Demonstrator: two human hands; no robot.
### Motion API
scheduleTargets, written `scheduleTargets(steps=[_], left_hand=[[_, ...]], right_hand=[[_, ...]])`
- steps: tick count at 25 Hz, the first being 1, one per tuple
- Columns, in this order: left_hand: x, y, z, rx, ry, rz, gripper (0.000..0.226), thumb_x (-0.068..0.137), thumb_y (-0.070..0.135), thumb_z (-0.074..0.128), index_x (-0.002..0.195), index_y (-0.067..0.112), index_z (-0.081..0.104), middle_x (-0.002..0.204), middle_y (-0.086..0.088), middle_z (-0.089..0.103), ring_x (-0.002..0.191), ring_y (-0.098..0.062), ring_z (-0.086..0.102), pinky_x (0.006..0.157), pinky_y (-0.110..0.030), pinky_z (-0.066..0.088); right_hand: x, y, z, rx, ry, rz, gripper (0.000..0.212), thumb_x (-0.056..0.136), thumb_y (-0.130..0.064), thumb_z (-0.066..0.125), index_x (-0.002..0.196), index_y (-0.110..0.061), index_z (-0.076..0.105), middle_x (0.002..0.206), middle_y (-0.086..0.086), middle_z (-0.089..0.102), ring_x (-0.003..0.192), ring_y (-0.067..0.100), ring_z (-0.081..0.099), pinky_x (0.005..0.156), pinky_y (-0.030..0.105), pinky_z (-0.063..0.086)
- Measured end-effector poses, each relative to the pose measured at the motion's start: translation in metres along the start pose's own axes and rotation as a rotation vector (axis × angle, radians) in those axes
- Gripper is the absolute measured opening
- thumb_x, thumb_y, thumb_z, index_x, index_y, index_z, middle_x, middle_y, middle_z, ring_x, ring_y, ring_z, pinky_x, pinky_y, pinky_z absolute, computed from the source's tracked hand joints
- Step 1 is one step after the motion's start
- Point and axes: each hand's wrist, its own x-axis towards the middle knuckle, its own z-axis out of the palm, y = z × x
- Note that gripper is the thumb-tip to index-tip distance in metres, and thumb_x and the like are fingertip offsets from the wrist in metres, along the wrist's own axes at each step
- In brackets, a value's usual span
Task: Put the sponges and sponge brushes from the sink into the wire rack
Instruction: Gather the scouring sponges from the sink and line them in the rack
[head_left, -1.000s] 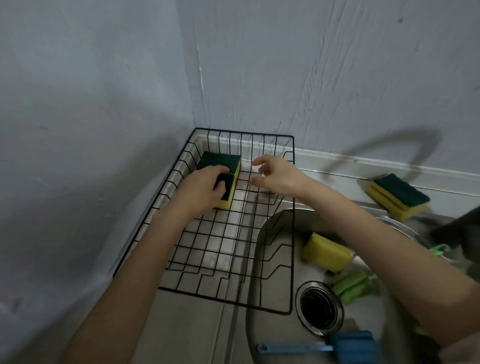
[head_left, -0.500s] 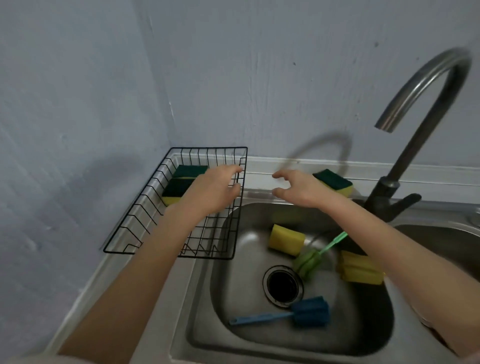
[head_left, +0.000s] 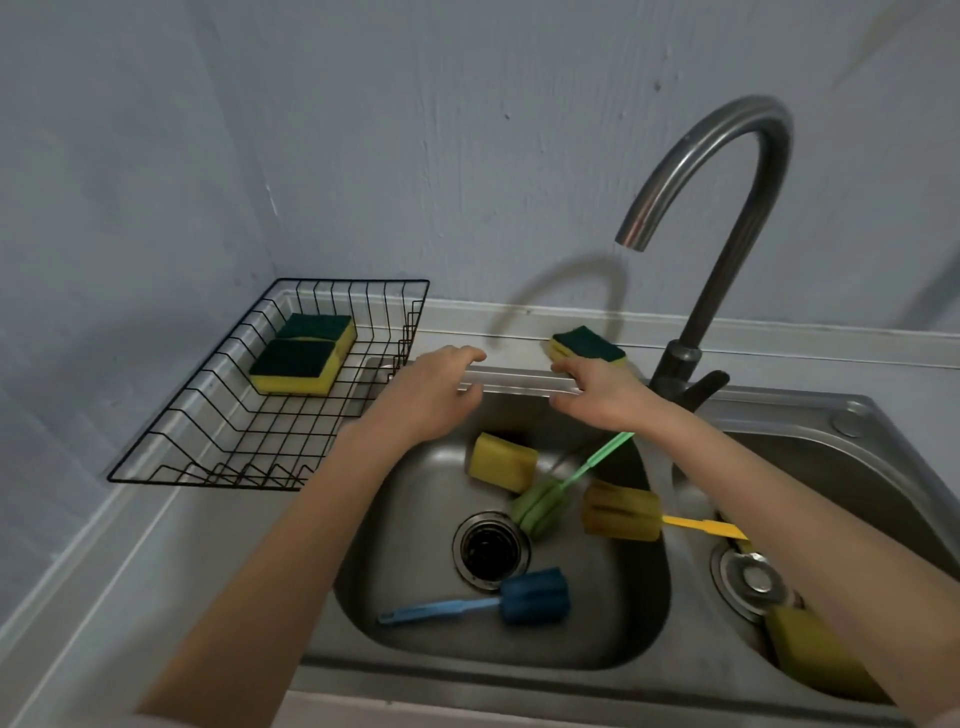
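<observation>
The black wire rack (head_left: 171, 447) sits left of the sink and holds two green-topped yellow sponges (head_left: 296, 366). A third such sponge (head_left: 589, 345) lies on the ledge behind the sink; my right hand (head_left: 605, 395) is open with its fingertips at that sponge's near edge. My left hand (head_left: 434, 397) hovers open over the sink's back rim, holding nothing. In the left basin (head_left: 415, 525) lie a yellow sponge (head_left: 501, 462), a green sponge brush (head_left: 540, 506), a yellow sponge brush (head_left: 623, 512) and a blue sponge brush (head_left: 532, 595).
A curved metal faucet (head_left: 727, 208) rises behind the divider between the two basins. The right basin (head_left: 852, 467) holds another yellow sponge (head_left: 810, 654), partly hidden by my right arm. Grey walls close in the corner behind the rack.
My left hand let go of the second sponge in the rack and both hands moved right, over the sink's back rim. The view swung right, bringing the faucet and basins into sight.
</observation>
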Motion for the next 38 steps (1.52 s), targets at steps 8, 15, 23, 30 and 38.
scheduleTargets(steps=[8, 15, 23, 30, 38], left_hand=[[0.044, 0.001, 0.046, -0.080, -0.070, -0.041, 0.039, 0.091, 0.016, 0.045, 0.128, 0.007, 0.043, 0.134, -0.016, 0.051, 0.124, -0.028, 0.046, 0.104, -0.039, 0.038], [0.090, -0.024, 0.113, -0.092, -0.262, -0.139, 0.039, 0.089, 0.015, 0.046, 0.126, 0.005, 0.046, 0.132, -0.017, 0.051, 0.121, -0.031, 0.048, 0.103, -0.042, 0.041], [0.117, -0.053, 0.181, 0.020, -0.401, -0.205, 0.052, 0.088, 0.017, 0.047, 0.136, 0.010, 0.030, 0.151, -0.007, 0.028, 0.136, -0.030, 0.028, 0.108, -0.044, 0.032], [0.117, -0.060, 0.214, 0.224, -0.477, -0.165, 0.062, 0.085, 0.020, 0.049, 0.140, 0.016, 0.020, 0.153, -0.004, 0.022, 0.136, -0.029, 0.019, 0.108, -0.037, 0.023], [0.100, -0.061, 0.209, 0.212, -0.296, -0.279, 0.045, 0.082, 0.024, 0.056, 0.123, 0.011, 0.042, 0.129, -0.014, 0.042, 0.119, -0.032, 0.035, 0.096, -0.040, 0.032]], right_hand=[[0.046, 0.053, 0.005, 0.017, 0.013, 0.031, 0.053, 0.090, -0.025, 0.051, 0.139, -0.013, 0.036, 0.139, 0.018, 0.043, 0.125, 0.033, 0.044, 0.101, 0.039, 0.039], [0.107, 0.084, 0.022, -0.032, 0.045, 0.134, 0.061, 0.088, -0.030, 0.053, 0.141, -0.015, 0.028, 0.149, 0.022, 0.023, 0.136, 0.040, 0.023, 0.111, 0.048, 0.026], [0.146, 0.107, 0.041, 0.051, 0.083, 0.227, 0.076, 0.083, -0.031, 0.059, 0.145, -0.015, 0.017, 0.152, 0.019, 0.011, 0.138, 0.040, 0.014, 0.114, 0.050, 0.019], [0.149, 0.116, 0.050, 0.000, 0.143, 0.167, 0.073, 0.085, -0.029, 0.057, 0.144, -0.015, 0.017, 0.151, 0.017, 0.014, 0.134, 0.039, 0.020, 0.112, 0.047, 0.026], [0.138, 0.108, 0.049, 0.089, 0.174, 0.146, 0.070, 0.085, -0.025, 0.059, 0.143, -0.012, 0.023, 0.148, 0.018, 0.020, 0.132, 0.039, 0.023, 0.109, 0.046, 0.029]])
